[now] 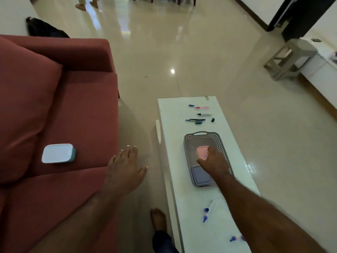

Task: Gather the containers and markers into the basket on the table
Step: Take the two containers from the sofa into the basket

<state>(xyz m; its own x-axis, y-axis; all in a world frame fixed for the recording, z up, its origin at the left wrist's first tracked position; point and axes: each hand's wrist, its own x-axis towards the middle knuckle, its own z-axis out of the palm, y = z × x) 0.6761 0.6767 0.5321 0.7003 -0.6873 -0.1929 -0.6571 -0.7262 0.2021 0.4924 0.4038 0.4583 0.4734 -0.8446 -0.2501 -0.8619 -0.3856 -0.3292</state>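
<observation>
Clearly the biggest thing beside the white table [184, 212] is the red sofa [54, 99], which stands left of it, with a white-lidded teal container [58, 153] lying on its seat cushion. On the table's middle sits the grey basket [207, 137], a perforated tray with a handle at its far end. Over the floor between sofa and table hovers the left hand [125, 169], its fingers spread flat and holding nothing. Inside the basket the right hand [212, 160] curls around a pink container [201, 151], and a grey container [200, 175] lies at the basket's near end, partly under that wrist. Beyond the basket, on the table's far part, loose markers [197, 119] lie scattered; nearer than the basket, blue-capped markers [207, 212] lie on the table's near part
</observation>
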